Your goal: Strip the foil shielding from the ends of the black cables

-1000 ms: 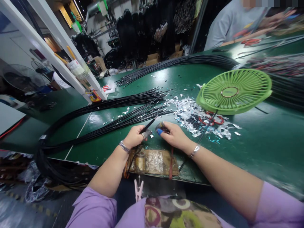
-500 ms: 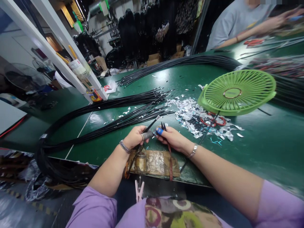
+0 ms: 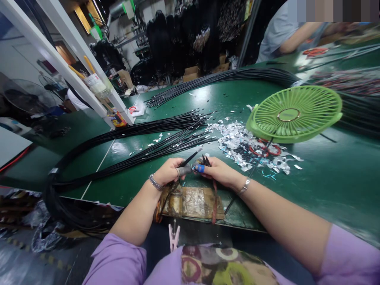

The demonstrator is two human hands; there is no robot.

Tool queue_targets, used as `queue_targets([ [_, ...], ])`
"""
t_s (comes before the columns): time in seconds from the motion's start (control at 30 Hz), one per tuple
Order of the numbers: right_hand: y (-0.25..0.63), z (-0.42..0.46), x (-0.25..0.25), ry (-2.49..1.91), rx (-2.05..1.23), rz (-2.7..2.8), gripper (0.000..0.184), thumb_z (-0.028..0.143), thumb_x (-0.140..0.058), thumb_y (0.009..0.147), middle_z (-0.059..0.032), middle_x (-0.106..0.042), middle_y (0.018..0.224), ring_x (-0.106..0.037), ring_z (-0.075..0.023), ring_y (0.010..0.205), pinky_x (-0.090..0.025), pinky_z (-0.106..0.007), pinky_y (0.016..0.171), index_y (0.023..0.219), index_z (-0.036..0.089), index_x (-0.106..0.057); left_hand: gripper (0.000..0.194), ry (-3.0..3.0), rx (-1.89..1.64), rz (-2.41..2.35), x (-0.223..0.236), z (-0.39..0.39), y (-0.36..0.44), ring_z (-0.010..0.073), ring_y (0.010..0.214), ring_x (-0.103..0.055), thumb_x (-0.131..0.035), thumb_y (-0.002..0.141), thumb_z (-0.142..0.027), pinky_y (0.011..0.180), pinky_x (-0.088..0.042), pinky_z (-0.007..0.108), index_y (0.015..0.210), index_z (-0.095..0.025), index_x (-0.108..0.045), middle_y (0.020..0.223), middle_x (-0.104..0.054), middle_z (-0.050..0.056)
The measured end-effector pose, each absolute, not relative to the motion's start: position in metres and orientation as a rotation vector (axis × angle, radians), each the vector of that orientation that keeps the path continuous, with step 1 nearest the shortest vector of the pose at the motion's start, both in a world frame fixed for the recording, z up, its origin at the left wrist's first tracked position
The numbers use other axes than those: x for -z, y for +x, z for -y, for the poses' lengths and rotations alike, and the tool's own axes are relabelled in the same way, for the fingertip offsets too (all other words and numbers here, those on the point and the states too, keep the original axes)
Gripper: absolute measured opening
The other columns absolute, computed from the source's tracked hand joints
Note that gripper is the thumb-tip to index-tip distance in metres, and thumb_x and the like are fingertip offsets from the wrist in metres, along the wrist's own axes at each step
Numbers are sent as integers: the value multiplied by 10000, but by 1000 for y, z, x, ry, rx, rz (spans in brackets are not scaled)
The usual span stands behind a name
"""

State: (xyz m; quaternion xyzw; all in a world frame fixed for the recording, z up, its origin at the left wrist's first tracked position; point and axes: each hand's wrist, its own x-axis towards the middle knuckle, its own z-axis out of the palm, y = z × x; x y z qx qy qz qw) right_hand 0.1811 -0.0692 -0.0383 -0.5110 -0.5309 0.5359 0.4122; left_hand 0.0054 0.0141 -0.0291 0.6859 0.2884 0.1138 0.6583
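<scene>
My left hand (image 3: 170, 172) is closed around a black cable (image 3: 190, 158), whose pale-tipped end points up and right. A grey wrap covers one of its fingers. Just to the right, my right hand (image 3: 219, 171), with blue tape on the thumb, pinches a dark pointed tool (image 3: 206, 160); its exact kind is unclear. Thin bluish wire ends show between the two hands, partly hidden by the fingers. Below them lies a taped cardboard pad (image 3: 196, 202) at the table edge, with a reddish-brown strip (image 3: 214, 206) hanging over it.
Bundles of black cables (image 3: 97, 138) curve across the green table (image 3: 326, 178). White scraps (image 3: 234, 142) are heaped beside a green fan (image 3: 293, 113), with red-handled scissors (image 3: 273, 150) among them. A co-worker (image 3: 279, 35) sits at the far right. White posts (image 3: 80, 51) rise at left.
My right hand has moved slightly closer to my left, and its fingers have turned around the dark tool. The co-worker's arm at the far right has shifted.
</scene>
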Motion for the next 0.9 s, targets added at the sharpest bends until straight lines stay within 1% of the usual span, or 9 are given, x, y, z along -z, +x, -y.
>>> queue_targets([
  [0.07,182,68,39,-1283,-1360,1332,445,623,-644,694,64,-387,480,-287,-84,456,-219,-248,451,649,186,-577,345,1556,-249,-644,29,-14,5,23,323,-332,-733,668,-443,342,-221,176,728,-126,-609,471,-529,-44],
  [0.17,182,66,44,-1335,-1136,1417,382,563,-646,705,51,-431,519,-339,-101,508,-279,-252,490,655,192,-572,300,1589,-268,-689,31,-14,6,31,330,-336,-709,696,-411,350,-230,179,732,-135,-596,478,-529,-44],
  [0.3,182,65,49,-1503,-814,1581,202,354,-577,751,25,-485,574,-404,-131,565,-336,-270,552,625,210,-513,182,1774,-304,-760,35,-14,8,68,402,-405,-626,759,-316,413,-301,198,695,-155,-573,503,-539,-34],
  [0.47,174,68,46,-1741,-430,1724,153,152,-562,649,-38,-568,669,-486,-175,656,-355,-293,613,591,223,-439,174,2045,-385,-782,36,-12,12,98,535,-464,-594,730,-176,513,-332,212,576,-166,-512,534,-541,-28],
  [0.53,172,67,45,-1706,-468,1642,151,174,-574,656,-37,-568,668,-492,-175,662,-364,-294,611,597,222,-444,155,2003,-405,-796,35,-10,13,94,521,-462,-582,744,-177,509,-334,212,600,-166,-525,539,-546,-29],
  [0.63,181,60,45,-1520,-866,1343,193,318,-611,701,11,-496,571,-431,-137,553,-347,-273,523,611,216,-474,139,1828,-381,-810,32,-7,12,69,421,-408,-576,788,-259,445,-304,209,690,-161,-560,530,-544,-40],
  [0.7,196,54,47,-1444,-1041,1036,244,386,-655,675,39,-439,525,-354,-106,478,-285,-250,443,626,215,-487,172,1723,-378,-827,31,-6,10,49,366,-360,-603,781,-313,404,-267,203,726,-155,-564,517,-535,-50],
  [0.8,215,50,47,-1417,-959,671,266,330,-697,607,42,-439,542,-315,-83,459,-222,-229,399,623,220,-455,244,1596,-425,-860,29,-8,7,33,325,-329,-642,745,-377,363,-212,189,730,-153,-547,499,-521,-61],
  [0.9,214,53,45,-1402,-928,718,231,300,-707,587,24,-521,632,-348,-79,491,-235,-217,405,720,201,-547,291,1531,-448,-853,28,-10,7,27,305,-321,-662,714,-412,340,-177,181,718,-150,-535,489,-518,-62],
])
